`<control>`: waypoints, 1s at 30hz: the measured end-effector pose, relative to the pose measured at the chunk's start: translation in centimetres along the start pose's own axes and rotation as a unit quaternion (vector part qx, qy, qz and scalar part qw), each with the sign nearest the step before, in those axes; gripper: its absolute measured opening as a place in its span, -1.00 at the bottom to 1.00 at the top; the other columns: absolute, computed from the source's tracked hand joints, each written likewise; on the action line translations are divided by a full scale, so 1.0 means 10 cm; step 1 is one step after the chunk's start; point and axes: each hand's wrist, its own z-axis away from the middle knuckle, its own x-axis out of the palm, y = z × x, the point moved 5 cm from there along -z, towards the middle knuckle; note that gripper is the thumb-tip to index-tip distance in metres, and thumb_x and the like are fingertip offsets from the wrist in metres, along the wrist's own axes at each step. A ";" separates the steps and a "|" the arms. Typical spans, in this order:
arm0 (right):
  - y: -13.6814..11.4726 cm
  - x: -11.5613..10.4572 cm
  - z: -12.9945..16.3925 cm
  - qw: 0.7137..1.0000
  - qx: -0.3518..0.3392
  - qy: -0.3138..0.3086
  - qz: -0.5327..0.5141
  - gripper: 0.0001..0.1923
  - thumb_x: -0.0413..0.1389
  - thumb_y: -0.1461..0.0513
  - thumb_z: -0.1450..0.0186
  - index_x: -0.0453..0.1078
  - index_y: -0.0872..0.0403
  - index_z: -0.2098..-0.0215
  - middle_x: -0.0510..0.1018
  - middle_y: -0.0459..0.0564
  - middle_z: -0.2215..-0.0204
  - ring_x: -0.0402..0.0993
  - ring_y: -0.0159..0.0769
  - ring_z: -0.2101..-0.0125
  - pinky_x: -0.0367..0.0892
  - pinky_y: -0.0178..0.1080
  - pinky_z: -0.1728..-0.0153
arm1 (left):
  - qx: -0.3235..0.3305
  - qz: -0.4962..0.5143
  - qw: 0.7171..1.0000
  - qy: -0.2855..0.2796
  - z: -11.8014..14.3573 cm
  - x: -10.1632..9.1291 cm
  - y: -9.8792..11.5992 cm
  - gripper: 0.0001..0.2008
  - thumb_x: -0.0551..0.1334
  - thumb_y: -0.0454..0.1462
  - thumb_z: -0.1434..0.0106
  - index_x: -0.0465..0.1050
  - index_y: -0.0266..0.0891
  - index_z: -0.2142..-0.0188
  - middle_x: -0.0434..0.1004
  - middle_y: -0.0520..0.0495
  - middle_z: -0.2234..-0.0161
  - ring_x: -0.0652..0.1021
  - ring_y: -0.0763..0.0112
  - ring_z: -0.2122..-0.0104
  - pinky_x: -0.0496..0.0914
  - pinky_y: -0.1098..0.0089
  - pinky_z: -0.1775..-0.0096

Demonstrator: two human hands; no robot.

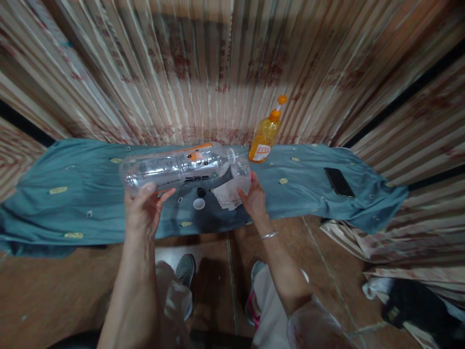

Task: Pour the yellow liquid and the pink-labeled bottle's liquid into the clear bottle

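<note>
My left hand (142, 208) is closed around the base end of a large clear plastic bottle (163, 167), which lies nearly level above the cloth with its neck to the right. Orange and black printing shows on its side. My right hand (255, 196) grips a smaller clear plastic container (240, 170), with a bit of pink near the fingers. The big bottle's neck meets this container; whether it goes inside I cannot tell. Below them on the cloth are a black cap (201, 192), a white cap (198, 204) and a pale, scallop-edged piece of cloth or paper (228, 195).
A teal patterned cloth (90, 203) covers the long narrow table. An orange pump bottle (264, 140) stands at the back, right of the hands. Farther right lies a black phone (339, 182). Striped curtains (203, 72) hang behind, and dark poles slant at both sides.
</note>
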 end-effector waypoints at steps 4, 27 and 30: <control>0.01 0.01 0.00 1.000 -0.013 0.010 -0.002 -0.28 0.08 0.18 -0.23 -0.04 0.24 -0.27 0.35 0.32 -0.14 0.32 -0.05 -0.11 0.29 -0.06 -0.08 | 0.005 -0.006 1.000 -0.016 0.00 0.00 0.00 -0.46 0.46 -0.34 0.27 0.39 -0.15 0.23 0.46 0.09 0.37 0.52 0.36 0.33 0.58 0.28 0.40; 0.01 0.00 0.02 1.000 0.009 0.008 -0.003 -0.29 0.09 0.18 -0.22 -0.03 0.22 -0.26 0.35 0.33 -0.13 0.34 -0.07 -0.11 0.30 -0.07 -0.07 | 0.008 -0.011 1.000 -0.025 -0.03 -0.07 -0.04 -0.56 0.45 -0.30 0.21 0.44 -0.06 0.27 0.46 0.11 0.39 0.54 0.37 0.38 0.58 0.25 0.35; 0.01 0.01 0.02 1.000 0.006 0.010 0.002 -0.30 0.08 0.16 -0.24 -0.03 0.21 -0.27 0.35 0.34 -0.13 0.35 -0.08 -0.10 0.32 -0.07 -0.04 | 0.007 -0.009 1.000 -0.020 -0.03 -0.07 -0.04 -0.60 0.46 -0.29 0.22 0.44 -0.12 0.33 0.48 0.09 0.38 0.54 0.35 0.35 0.57 0.28 0.36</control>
